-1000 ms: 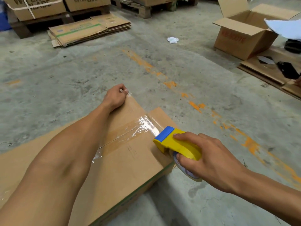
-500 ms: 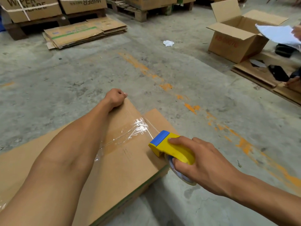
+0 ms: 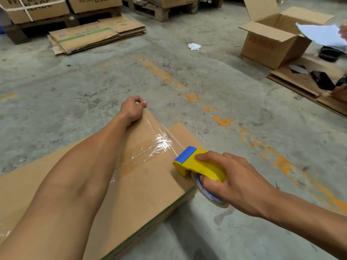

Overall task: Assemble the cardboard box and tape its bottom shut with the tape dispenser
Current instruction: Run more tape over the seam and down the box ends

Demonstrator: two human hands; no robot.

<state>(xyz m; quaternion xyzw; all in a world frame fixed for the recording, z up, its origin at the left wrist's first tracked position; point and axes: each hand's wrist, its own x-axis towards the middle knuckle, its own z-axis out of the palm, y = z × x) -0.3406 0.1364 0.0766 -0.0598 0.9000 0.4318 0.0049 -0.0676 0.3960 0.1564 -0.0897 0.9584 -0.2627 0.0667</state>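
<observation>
Head view is showing the right hand [image 3: 232,182] gripping the tape dispenser [image 3: 199,165] at the cardboard box's [image 3: 142,186] near-right edge, while the left hand [image 3: 132,109], curled at the far edge, is maybe pinning the clear tape [image 3: 150,149] stretching between them.

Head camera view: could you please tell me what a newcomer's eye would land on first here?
The yellow and blue tape dispenser stands out first, gripped in the right hand at the right edge of the cardboard box. Shiny clear tape stretches from it across the seam toward the left hand, which presses the box's far edge. An open carton sits far right on the concrete floor.
</observation>
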